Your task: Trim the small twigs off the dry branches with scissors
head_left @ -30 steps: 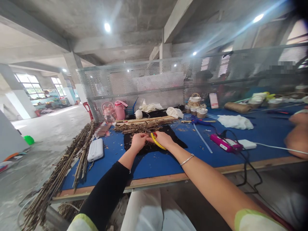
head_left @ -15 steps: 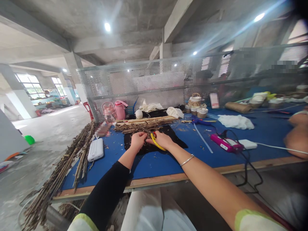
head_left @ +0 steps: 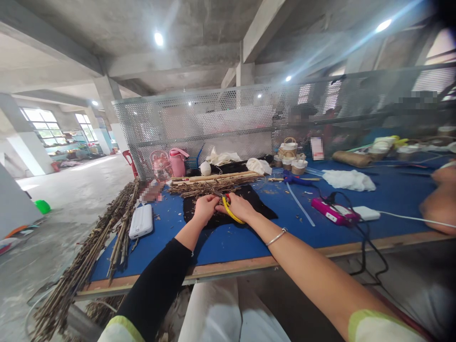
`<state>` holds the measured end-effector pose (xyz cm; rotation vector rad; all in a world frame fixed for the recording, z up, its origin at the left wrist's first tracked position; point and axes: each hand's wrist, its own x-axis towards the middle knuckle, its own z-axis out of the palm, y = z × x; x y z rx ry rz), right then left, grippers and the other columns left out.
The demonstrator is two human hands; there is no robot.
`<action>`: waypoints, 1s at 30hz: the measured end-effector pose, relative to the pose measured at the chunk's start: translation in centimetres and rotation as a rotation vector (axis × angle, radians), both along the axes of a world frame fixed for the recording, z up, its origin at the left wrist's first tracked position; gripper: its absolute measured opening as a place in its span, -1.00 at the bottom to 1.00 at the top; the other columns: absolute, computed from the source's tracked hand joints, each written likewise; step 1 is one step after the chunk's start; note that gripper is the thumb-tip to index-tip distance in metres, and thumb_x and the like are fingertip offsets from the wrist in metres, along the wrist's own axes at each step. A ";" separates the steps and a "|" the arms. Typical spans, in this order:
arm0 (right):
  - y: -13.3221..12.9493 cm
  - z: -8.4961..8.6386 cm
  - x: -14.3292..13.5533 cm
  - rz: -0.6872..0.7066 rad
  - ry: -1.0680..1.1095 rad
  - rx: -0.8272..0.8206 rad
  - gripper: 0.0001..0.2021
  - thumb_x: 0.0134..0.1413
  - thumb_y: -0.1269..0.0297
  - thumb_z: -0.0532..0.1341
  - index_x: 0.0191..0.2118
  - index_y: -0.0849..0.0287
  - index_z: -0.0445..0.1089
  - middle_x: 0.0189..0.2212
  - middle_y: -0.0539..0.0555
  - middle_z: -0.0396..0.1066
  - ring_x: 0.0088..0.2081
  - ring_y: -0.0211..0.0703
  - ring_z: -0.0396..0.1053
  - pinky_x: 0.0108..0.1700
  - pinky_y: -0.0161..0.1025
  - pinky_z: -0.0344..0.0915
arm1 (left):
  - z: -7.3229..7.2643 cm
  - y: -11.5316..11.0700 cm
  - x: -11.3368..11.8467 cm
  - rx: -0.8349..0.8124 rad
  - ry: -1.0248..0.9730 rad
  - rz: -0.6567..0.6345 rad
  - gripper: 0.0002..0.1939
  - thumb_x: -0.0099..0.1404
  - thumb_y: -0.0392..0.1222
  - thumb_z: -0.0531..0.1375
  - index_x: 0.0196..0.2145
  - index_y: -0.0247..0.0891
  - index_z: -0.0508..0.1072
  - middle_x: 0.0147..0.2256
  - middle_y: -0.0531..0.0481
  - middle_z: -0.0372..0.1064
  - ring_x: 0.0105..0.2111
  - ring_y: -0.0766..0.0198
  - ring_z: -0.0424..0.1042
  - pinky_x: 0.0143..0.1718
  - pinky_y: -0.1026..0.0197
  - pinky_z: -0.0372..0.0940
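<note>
My right hand (head_left: 239,207) is wrapped round shears (head_left: 232,213) with yellow handles and a touch of red; their dark jaws point up and left. Close beside it, my left hand (head_left: 205,209) is closed in a pinch near the jaws. Whatever lies between its fingers is too small to make out. Both hands are over a black cloth (head_left: 257,203) strewn with plant scraps. Just beyond them lies a bundle of thin dry twigs (head_left: 213,185), with paler sticks (head_left: 228,176) along its back.
Long dry stalks (head_left: 96,237) hang over the blue table's (head_left: 221,249) left edge, beside a white power bank (head_left: 141,222). To the right are a blue glue gun (head_left: 294,179), a magenta power strip (head_left: 333,212), cables and small baskets (head_left: 299,166). Another person's arm (head_left: 440,206) rests far right.
My hands stay almost in place over the black cloth. The shears and the left fingers have shifted only very slightly.
</note>
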<state>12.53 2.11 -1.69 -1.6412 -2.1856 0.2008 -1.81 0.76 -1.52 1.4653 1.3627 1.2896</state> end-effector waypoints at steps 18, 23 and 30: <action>-0.1 0.7 -0.1 -0.015 -0.016 -0.038 -0.41 -0.17 -0.32 0.03 -0.28 0.13 0.34 -0.32 0.17 0.44 -0.24 0.01 0.40 -0.34 -0.28 0.19 | -0.2 0.6 -0.4 0.044 -0.015 0.046 -0.71 0.08 -0.09 0.13 -0.35 -0.33 0.51 -0.69 0.12 0.20 -0.71 0.46 0.06 -0.66 0.37 -0.01; -0.3 0.5 -0.1 -0.008 -0.056 0.012 -0.35 -0.18 -0.34 0.02 -0.19 0.18 0.27 -0.30 0.20 0.43 -0.22 0.05 0.39 -0.30 -0.24 0.19 | -0.5 1.0 -0.7 0.083 0.006 0.095 -0.72 0.08 -0.09 0.11 -0.40 -0.34 0.50 -0.72 0.14 0.13 -0.71 0.47 0.01 -0.67 0.37 -0.06; -0.3 0.1 -0.2 0.009 -0.005 0.027 -0.34 -0.17 -0.33 0.04 -0.16 0.19 0.21 -0.22 0.21 0.40 -0.18 0.04 0.37 -0.28 -0.25 0.17 | -0.1 0.6 -0.4 0.093 -0.009 0.070 -0.76 0.08 -0.15 0.12 -0.41 -0.37 0.50 -0.64 0.07 0.28 -0.67 0.45 0.10 -0.63 0.38 0.03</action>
